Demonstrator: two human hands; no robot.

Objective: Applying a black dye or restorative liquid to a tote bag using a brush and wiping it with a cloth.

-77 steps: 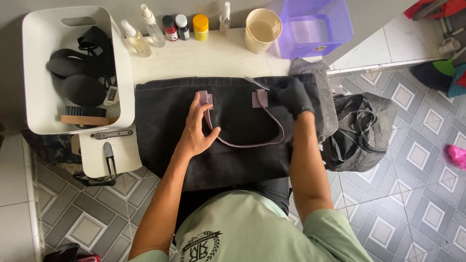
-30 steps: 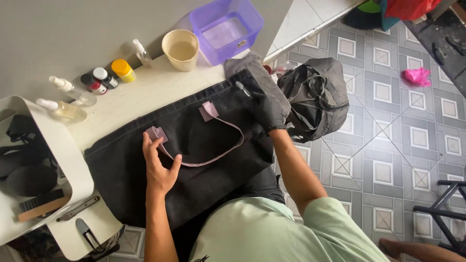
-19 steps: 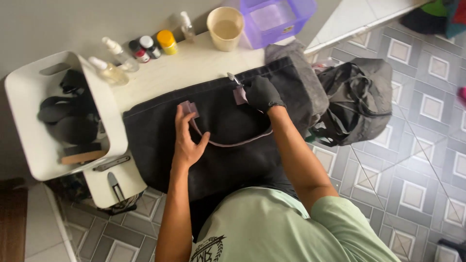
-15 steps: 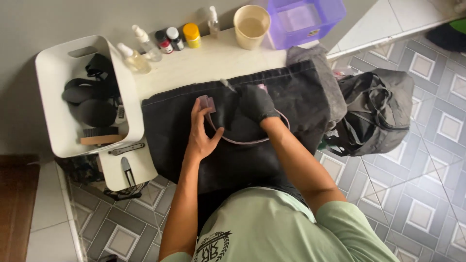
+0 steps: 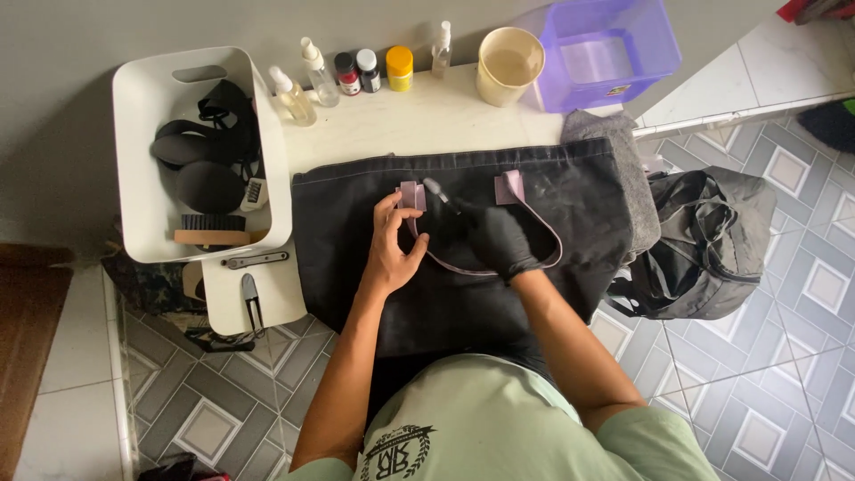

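A black fabric bag (image 5: 463,240) lies flat on a pale worktop (image 5: 419,116), seen from above, with a mauve strap handle (image 5: 499,258) looping across its middle. The person's bare left hand (image 5: 392,245) rests on the bag, its fingers (image 5: 387,209) pinched together on the left end tab of the handle. The right hand (image 5: 494,236), in a black glove, has its fingers closed around a small slim tool (image 5: 438,191) whose tip touches the bag between the two tabs. Along the far edge of the worktop stand two clear spray bottles (image 5: 303,85), two small dark jars with red and white caps (image 5: 356,71), a yellow-capped jar (image 5: 400,68), another clear bottle (image 5: 442,49), a cream cup (image 5: 509,65) and a purple plastic tub (image 5: 610,49). At the left, a white bin (image 5: 142,142) holds black items and a wooden brush. A grey bag (image 5: 704,240) slumps on the tiled floor at the right
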